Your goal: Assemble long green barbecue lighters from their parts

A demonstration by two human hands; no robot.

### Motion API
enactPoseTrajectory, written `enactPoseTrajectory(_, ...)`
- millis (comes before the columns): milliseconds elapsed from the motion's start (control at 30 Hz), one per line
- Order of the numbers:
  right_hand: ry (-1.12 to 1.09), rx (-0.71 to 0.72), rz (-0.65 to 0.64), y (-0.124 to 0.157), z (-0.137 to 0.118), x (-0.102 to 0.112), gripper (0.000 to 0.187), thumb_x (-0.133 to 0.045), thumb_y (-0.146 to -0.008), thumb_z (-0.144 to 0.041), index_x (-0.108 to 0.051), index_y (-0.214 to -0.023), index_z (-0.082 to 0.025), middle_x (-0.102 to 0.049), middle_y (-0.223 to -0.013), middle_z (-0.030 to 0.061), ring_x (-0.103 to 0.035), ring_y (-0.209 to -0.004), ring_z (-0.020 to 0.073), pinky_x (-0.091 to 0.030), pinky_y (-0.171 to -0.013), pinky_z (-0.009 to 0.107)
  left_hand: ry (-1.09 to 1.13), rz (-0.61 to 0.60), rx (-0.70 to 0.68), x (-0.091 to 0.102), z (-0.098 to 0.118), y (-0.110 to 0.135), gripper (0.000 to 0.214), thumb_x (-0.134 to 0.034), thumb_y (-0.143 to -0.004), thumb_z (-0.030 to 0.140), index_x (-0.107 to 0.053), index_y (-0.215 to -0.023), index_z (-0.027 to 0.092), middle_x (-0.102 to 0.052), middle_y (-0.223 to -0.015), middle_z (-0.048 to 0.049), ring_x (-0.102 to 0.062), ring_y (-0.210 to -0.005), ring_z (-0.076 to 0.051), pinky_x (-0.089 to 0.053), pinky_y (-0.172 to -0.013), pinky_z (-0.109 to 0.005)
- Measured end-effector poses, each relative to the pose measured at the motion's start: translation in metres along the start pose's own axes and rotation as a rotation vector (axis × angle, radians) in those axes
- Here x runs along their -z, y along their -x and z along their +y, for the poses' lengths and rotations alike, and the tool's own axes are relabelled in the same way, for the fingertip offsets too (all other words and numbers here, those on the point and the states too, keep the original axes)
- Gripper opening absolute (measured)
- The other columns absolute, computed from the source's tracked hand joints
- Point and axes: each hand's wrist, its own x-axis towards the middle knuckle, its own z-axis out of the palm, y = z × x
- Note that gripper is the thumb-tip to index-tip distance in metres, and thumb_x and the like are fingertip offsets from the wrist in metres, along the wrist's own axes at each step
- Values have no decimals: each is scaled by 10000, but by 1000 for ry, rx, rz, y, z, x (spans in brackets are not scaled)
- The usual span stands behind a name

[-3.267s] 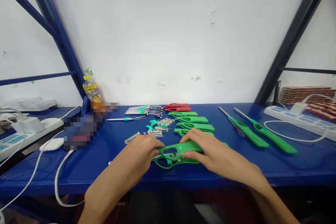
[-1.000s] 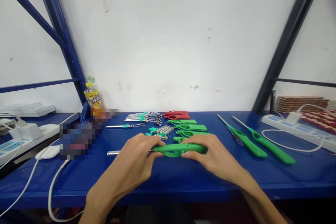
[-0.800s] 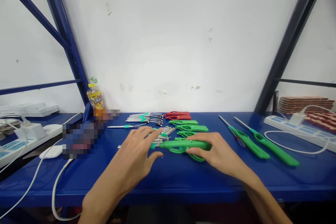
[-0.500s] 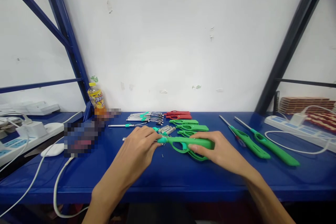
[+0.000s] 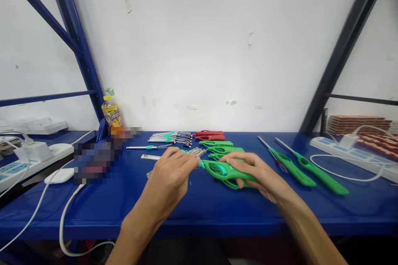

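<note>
My left hand (image 5: 172, 172) is closed round the front end of a green long-reach lighter (image 5: 233, 171), at its teal collar. Fingers hide most of the metal tube there. My right hand (image 5: 256, 169) grips the green handle from the right, thumb on top, with the teal trigger showing in the guard. Behind the hands lie loose metal tubes with teal collars and wires (image 5: 170, 136), and one single tube (image 5: 138, 148) apart from them. Several green handles (image 5: 222, 143) and red handles (image 5: 209, 135) sit beyond, partly covered by the right hand. Small metal cylinders (image 5: 199, 151) lie near my left fingertips.
Two green lighters with metal tubes (image 5: 323, 174) rest on the right of the blue table (image 5: 217, 215). Power strips (image 5: 357, 153) and white cables stand at both sides. A yellow-capped drink bottle (image 5: 112, 116) is at the back left. Blue metal posts (image 5: 83, 58) rise behind.
The held lighter has rolled and tilted, so its guard and teal trigger now face me more. Both hands have shifted slightly right, and my right fingers now reach beneath the handle.
</note>
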Motion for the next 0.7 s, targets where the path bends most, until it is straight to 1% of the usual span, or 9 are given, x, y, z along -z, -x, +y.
enactPoseTrajectory(67, -25, 19, 1, 1, -1, -3, 418, -776, -888, -564, -784, -1046, -177, -618, -669, -13, -554, -551, 91, -274, -441, 181, -16, 25, -17, 2, 1, -1, 353, -465, -914, -107, -607, -1011, 201, -758, -862, -10, -651, -722, -165, -491, -792, -353)
enactPoseTrajectory(100, -30, 23, -8, 1, -1, -4, 411, -771, -894, -559, -787, -1013, -166, -618, -663, -12, -533, -528, 79, -266, -433, 180, -28, 28, -19, 3, 1, -1, 363, -459, -907, -110, -607, -1013, 204, -758, -857, -7, -654, -719, -162, -494, -790, -350)
enactPoseTrajectory(167, -38, 16, -24, 1, -1, -6, 413, -752, -908, -554, -779, -955, -145, -619, -611, -12, -441, -444, 46, -215, -406, 183, -41, 34, -26, 4, 3, -2, 370, -450, -898, -112, -606, -1007, 205, -762, -850, -9, -671, -727, -163, -502, -788, -350)
enactPoseTrajectory(267, -74, 1, -22, 0, 0, -6, 416, -740, -914, -545, -760, -976, -134, -632, -537, -17, -269, -343, 7, -126, -377, 198, -34, 60, -39, 5, 7, -4, 378, -449, -881, -127, -604, -1012, 193, -781, -881, -31, -711, -761, -174, -518, -804, -367)
enactPoseTrajectory(367, -127, -16, -42, -3, 2, -5, 412, -751, -903, -530, -753, -1013, -132, -659, -537, -12, -205, -308, -4, -56, -350, 202, -39, 44, -37, 7, 11, -6, 387, -461, -870, -137, -614, -1038, 176, -795, -932, -58, -742, -816, -198, -533, -827, -392)
enactPoseTrajectory(500, -154, -24, -66, -6, 6, -6, 396, -744, -909, -527, -747, -920, -131, -665, -536, -5, -193, -295, -11, -33, -340, 200, -59, 47, -63, 8, 13, -7, 365, -469, -886, -123, -631, -1066, 151, -803, -953, -83, -757, -812, -216, -552, -785, -395)
enactPoseTrajectory(600, -120, -19, -60, -6, 7, -6, 418, -732, -918, -540, -755, -885, -125, -645, -527, -8, -192, -305, -6, -24, -342, 207, -52, 39, -79, 6, 11, -7, 372, -462, -878, -126, -640, -1069, 140, -808, -951, -88, -759, -791, -216, -556, -754, -384)
enactPoseTrajectory(633, -101, -12, -53, -5, 6, -7, 428, -738, -912, -548, -760, -870, -123, -626, -520, -13, -225, -318, 4, -44, -343, 203, -42, 36, -82, 6, 11, -7, 377, -462, -872, -129, -642, -1069, 139, -809, -945, -86, -758, -782, -215, -556, -749, -381)
enactPoseTrajectory(700, -65, 17, -25, -3, 5, -9, 436, -772, -881, -559, -769, -834, -126, -591, -537, -20, -363, -384, 36, -165, -363, 181, -21, 36, -80, 5, 10, -6, 386, -463, -867, -133, -643, -1070, 141, -809, -937, -80, -754, -772, -208, -551, -748, -373)
